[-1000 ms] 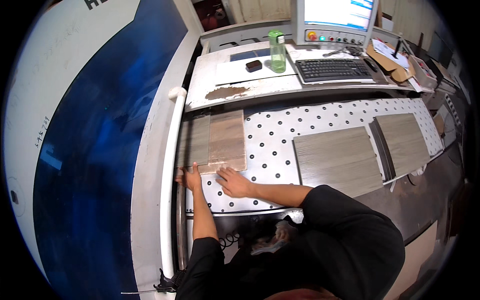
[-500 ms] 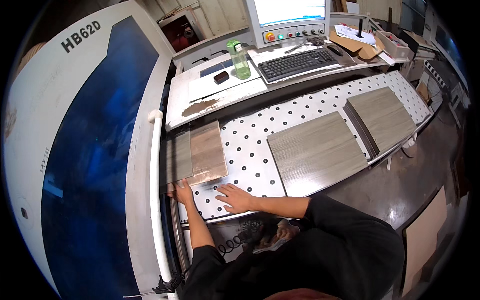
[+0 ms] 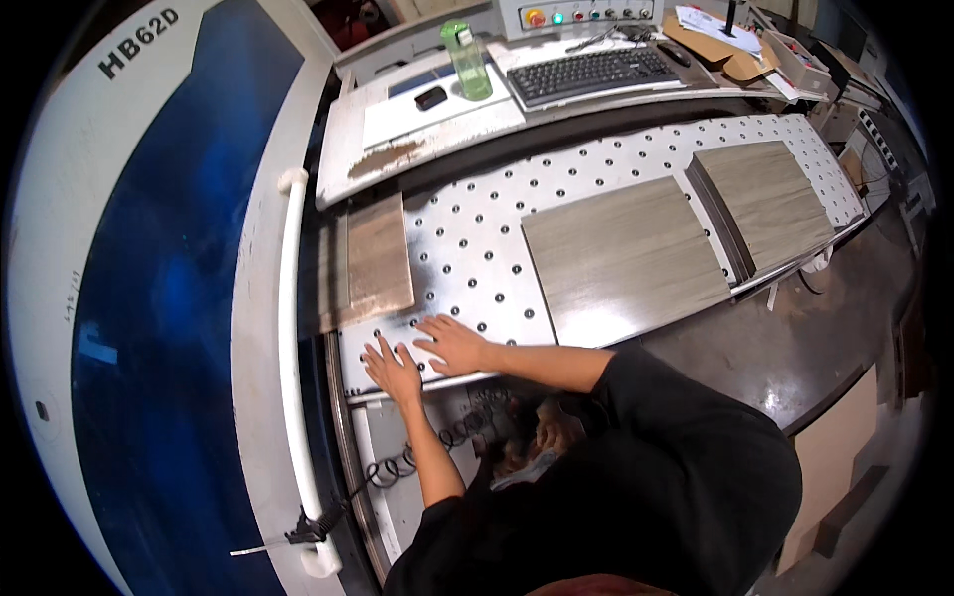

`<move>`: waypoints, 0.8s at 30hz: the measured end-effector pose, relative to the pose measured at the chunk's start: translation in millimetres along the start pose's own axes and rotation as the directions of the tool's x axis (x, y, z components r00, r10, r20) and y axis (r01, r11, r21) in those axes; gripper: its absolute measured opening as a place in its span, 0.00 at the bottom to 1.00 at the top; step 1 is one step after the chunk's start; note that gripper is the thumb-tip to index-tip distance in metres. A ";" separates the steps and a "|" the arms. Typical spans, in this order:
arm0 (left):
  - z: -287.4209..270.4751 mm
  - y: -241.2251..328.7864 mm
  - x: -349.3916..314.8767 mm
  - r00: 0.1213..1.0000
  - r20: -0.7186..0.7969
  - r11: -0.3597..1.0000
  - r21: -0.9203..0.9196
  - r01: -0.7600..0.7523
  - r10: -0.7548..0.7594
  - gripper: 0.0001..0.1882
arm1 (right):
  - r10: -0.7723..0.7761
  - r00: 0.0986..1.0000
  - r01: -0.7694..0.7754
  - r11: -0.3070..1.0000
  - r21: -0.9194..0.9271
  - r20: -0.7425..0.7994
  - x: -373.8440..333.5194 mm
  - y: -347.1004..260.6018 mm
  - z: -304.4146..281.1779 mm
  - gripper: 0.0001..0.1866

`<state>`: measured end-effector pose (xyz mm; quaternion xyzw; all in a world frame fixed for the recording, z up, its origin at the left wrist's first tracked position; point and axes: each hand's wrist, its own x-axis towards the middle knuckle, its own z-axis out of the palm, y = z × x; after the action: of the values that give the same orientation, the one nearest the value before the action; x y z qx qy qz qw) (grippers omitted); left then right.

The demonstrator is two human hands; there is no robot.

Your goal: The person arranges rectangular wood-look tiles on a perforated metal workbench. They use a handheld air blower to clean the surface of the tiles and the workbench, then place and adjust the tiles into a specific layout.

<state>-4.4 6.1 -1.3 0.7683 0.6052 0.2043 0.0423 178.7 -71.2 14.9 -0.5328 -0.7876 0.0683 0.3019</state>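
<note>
My left hand [image 3: 395, 373] lies over the near left corner of the white perforated table [image 3: 467, 223], its fingers spread and nothing in it. Just right of it, my right hand [image 3: 453, 345] also rests there with fingers stretched out, holding nothing. Beyond both hands, a brown board [image 3: 380, 258] reaches from the table into the machine opening on the left. On top of its left part sits another panel, largely in shadow. A gap separates both hands from the brown board.
A large grey-green wood-grain panel [image 3: 626, 263] lies on the table, with a stack of similar panels [image 3: 765, 199] to its right. Behind are a keyboard [image 3: 591, 76], a green bottle [image 3: 471, 65] and a control panel [image 3: 581, 15]. A white rail [image 3: 294, 368] runs along the blue-windowed machine.
My left hand has come off the board's edge and moved right, beside my right hand. The upper panel and brown board sit farther left into the machine. The view has shifted.
</note>
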 end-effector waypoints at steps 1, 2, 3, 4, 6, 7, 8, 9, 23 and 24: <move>-0.2 -0.4 -2.7 1.000 -0.005 1.000 -0.014 0.004 -0.004 0.31 | 0.009 1.000 -0.009 1.000 -0.013 0.024 0.3 -0.5 -2.1 0.32; -0.3 -0.1 -3.5 1.000 -0.016 1.000 -0.023 0.001 -0.002 0.31 | 0.004 1.000 -0.004 1.000 -0.018 0.020 0.0 0.0 -2.0 0.32; 0.0 0.9 -2.9 1.000 -0.026 0.999 -0.033 -0.006 0.005 0.31 | 0.004 1.000 -0.004 1.000 -0.024 0.013 -0.6 1.0 -1.2 0.31; 0.8 -1.8 -4.8 0.998 -0.061 1.000 -0.002 -0.015 0.015 0.31 | -0.004 1.000 0.005 1.000 -0.025 0.019 0.4 0.0 0.5 0.31; 2.8 -1.4 -3.3 0.997 -0.079 1.000 -0.008 -0.015 0.014 0.31 | -0.004 1.000 0.005 0.999 -0.045 0.014 0.1 2.2 3.1 0.31; 2.8 -1.2 -3.4 0.996 -0.085 1.000 -0.011 -0.013 0.012 0.30 | -0.007 1.000 0.007 0.999 -0.048 0.007 0.4 2.1 3.9 0.31; 1.4 1.7 -3.7 0.996 -0.084 1.000 -0.024 -0.008 0.006 0.30 | -0.005 1.000 0.005 0.999 -0.045 -0.007 0.1 2.6 4.1 0.30; -0.5 4.1 -3.3 0.997 -0.083 0.999 -0.035 -0.004 0.001 0.30 | -0.002 1.000 0.001 0.999 -0.041 -0.023 -0.1 2.3 3.1 0.30; 0.8 4.0 -6.1 0.993 -0.118 0.998 -0.062 0.016 -0.023 0.30 | 0.006 0.999 -0.007 0.999 -0.040 -0.048 0.9 -2.4 0.8 0.28; 1.1 3.8 -6.7 0.993 -0.116 0.998 -0.063 0.016 -0.023 0.30 | 0.005 0.999 -0.007 0.999 -0.040 -0.047 0.6 -2.2 0.5 0.28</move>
<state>-1.7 -1.1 -2.8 0.7474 0.6074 0.2672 0.0326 176.5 -71.5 15.7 -0.5426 -0.7799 0.0411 0.3092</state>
